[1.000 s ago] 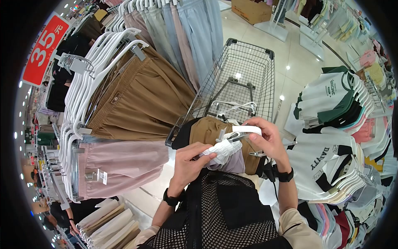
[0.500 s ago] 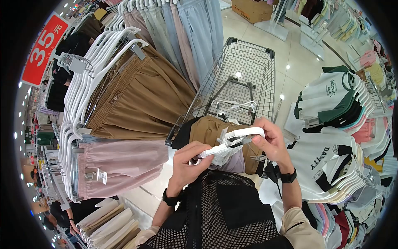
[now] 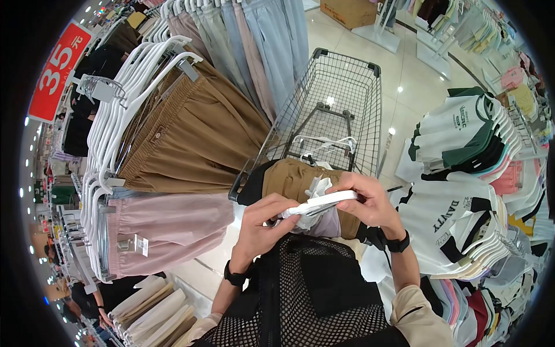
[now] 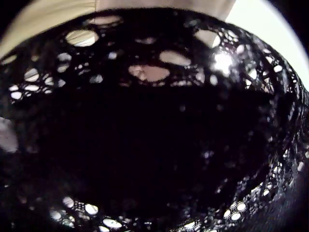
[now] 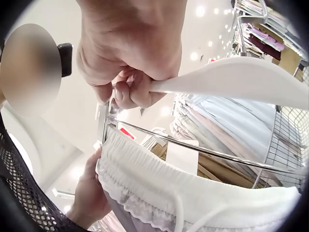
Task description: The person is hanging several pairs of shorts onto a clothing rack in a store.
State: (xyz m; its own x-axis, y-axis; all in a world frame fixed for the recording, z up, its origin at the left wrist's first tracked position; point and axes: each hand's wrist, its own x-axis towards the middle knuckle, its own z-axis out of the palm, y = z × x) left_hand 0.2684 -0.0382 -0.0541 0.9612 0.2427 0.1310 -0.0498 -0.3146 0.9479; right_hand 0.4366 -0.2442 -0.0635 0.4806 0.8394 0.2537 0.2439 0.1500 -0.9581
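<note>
In the head view, my right hand [image 3: 370, 202] grips one end of a white hanger [image 3: 330, 199], fingers curled round it. My left hand [image 3: 263, 225] is at the other end, pinching the white gathered waistband beside the hanger. The right wrist view has the white waistband [image 5: 164, 176] stretched below the metal bar [image 5: 207, 153], with a clip at its near end. There the right hand [image 5: 133, 43] holds the hanger [image 5: 227, 79] above and the left hand [image 5: 89, 200] touches the waistband's end. Black mesh cloth [image 4: 145, 145] fills the left wrist view.
A wire cart [image 3: 338, 87] stands ahead, with folded brown clothes [image 3: 292, 182] at its near end. Brown trousers [image 3: 196, 139] and pink trousers [image 3: 173, 231] hang at the left, under a red sign [image 3: 59, 72]. Racked shirts [image 3: 451, 214] are at the right.
The hanger's right end has come down and the hanger now lies flatter across the waistband. My right hand has lowered and turned with it; my left hand has barely moved.
</note>
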